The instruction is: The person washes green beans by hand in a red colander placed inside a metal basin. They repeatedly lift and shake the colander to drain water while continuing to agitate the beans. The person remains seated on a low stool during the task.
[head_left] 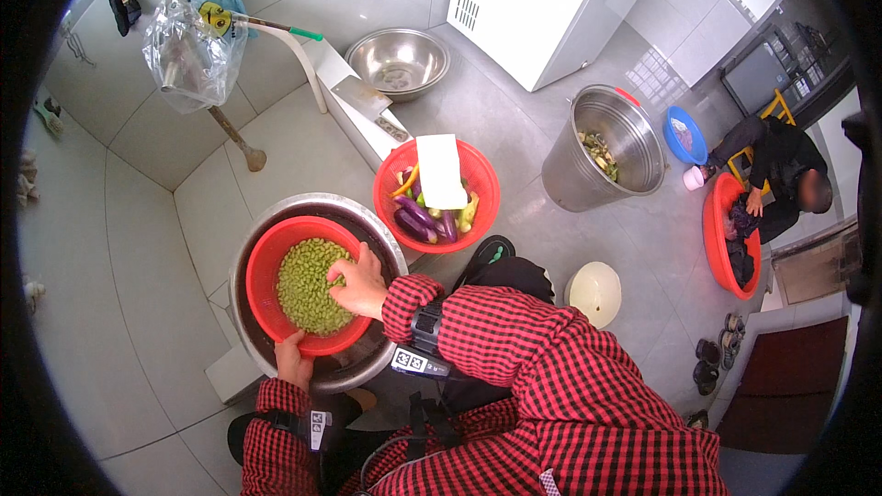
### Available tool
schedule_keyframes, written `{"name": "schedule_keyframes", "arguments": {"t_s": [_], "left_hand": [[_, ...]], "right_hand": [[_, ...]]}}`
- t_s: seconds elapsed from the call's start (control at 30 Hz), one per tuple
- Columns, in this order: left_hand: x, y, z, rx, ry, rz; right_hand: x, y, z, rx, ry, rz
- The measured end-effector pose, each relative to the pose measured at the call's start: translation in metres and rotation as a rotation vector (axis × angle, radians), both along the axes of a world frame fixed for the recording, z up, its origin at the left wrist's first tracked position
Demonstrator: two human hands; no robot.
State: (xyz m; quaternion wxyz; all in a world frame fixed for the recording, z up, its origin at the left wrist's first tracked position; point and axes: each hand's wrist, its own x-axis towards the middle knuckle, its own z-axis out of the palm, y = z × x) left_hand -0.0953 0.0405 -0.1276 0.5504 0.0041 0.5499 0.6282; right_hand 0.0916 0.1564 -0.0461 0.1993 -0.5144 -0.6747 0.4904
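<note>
A red plastic basin (260,268) of shelled green beans (312,287) sits inside a wide metal basin (241,312). My left hand (294,363) grips the near rim of the red basin, its fingers wrapped over the edge. Over the beans my right hand (361,285) reaches in from the right, fingers curled and fingertips touching them. Whether anything is pinched there is too small to tell. Just right of the basins stands a red colander (487,186) with purple eggplants (418,220) and green peppers (469,211), partly covered by a white sheet (441,170).
A cleaver (365,99) lies on a white ledge beside an empty steel bowl (398,60). A metal bucket (597,165) holds scraps; near it is a cream bowl (594,294). At far right a person (790,165) bends over a red tub (715,243) of dark cloth.
</note>
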Motion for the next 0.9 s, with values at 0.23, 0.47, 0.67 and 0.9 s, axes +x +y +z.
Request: {"name": "schedule_keyframes", "arguments": {"t_s": [0.23, 0.47, 0.67, 0.9], "left_hand": [[0.0004, -0.0017, 0.0022, 0.024, 0.003, 0.005], [-0.0018, -0.0006, 0.0015, 0.024, -0.017, 0.002], [-0.0021, 0.0002, 0.0010, 0.052, -0.005, -0.012], [-0.0016, 0.0026, 0.0002, 0.012, 0.009, -0.016]], "right_hand": [[0.0010, 0.0030, -0.0051, 0.042, -0.021, -0.050], [0.0055, 0.0047, -0.0049, -0.033, 0.035, -0.083], [0.0089, 0.0065, -0.0051, -0.043, 0.052, -0.055], [0.0067, 0.0033, -0.0052, -0.006, 0.004, -0.072]]}}
